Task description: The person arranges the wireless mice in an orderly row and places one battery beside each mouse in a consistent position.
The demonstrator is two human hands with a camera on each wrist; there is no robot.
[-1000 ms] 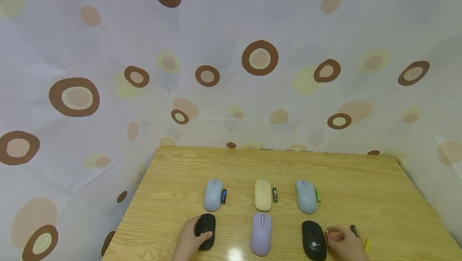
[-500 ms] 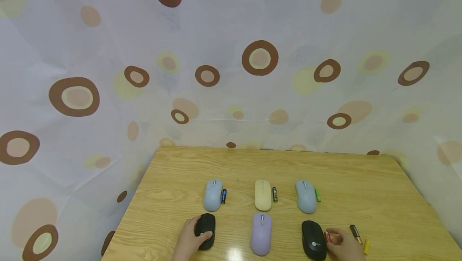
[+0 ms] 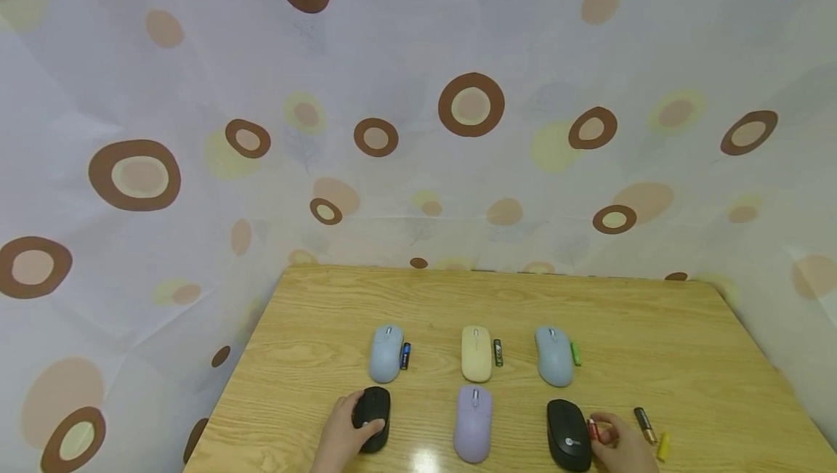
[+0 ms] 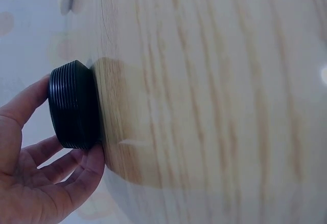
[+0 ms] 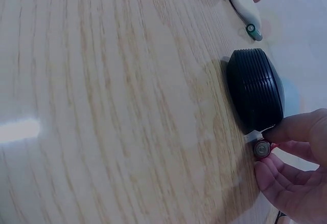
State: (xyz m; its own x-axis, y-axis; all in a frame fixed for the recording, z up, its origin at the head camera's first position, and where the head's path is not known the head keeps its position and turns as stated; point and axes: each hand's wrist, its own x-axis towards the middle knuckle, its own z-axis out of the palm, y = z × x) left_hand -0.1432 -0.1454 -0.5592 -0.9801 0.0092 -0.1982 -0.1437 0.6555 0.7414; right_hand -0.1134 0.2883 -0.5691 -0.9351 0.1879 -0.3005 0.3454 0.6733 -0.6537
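On the left of the front row is a black computer mouse [image 3: 375, 406], gripped by my left hand [image 3: 341, 431] with thumb on the near side and fingers at the far side. The left wrist view shows this mouse [image 4: 71, 106] from its ribbed side, standing on the table. At the right, my right hand [image 3: 621, 445] pinches a red battery [image 3: 593, 430] between thumb and fingers, right beside a second black mouse [image 3: 566, 429]. In the right wrist view the battery's round end [image 5: 262, 149] faces the camera, low by the table, close to the mouse's ribbed side [image 5: 254, 91].
A purple mouse [image 3: 473, 426] lies between the black ones. Behind stand a blue mouse [image 3: 386, 357], a cream mouse [image 3: 476, 357] and another blue mouse [image 3: 555, 359], each with a battery on its right. A black-and-copper battery [image 3: 644, 426] and a yellow battery [image 3: 663, 447] lie beyond my right hand.
My right hand has shifted slightly left with the red battery, which sits a little lower along the black mouse; the yellow battery is more exposed. The left hand has not moved.
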